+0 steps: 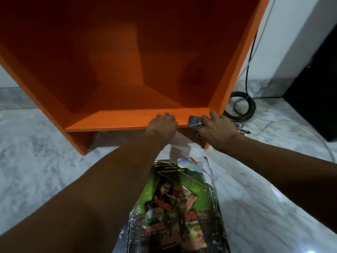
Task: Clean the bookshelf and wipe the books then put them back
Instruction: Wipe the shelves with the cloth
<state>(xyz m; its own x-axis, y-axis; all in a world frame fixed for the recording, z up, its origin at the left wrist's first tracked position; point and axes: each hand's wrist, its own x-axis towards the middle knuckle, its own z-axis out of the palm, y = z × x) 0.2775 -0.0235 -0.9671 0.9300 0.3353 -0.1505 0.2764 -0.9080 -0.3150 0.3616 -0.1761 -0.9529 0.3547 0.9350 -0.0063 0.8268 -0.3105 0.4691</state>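
Gripping cloth (pixel 194 123), right hand (pixel 217 130), left hand (pixel 163 126) on shelf (pixel 109 125) edge

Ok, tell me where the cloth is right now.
In the head view, the cloth is gripped by the right hand at the front right corner of the shelf, just right of the left hand.

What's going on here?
A person is wiping the orange bookshelf, whose visible compartment is empty. The right hand holds a dark cloth at the right end of the bottom shelf; the left hand rests on its front edge. Worn books lie on the floor, not yet put back.
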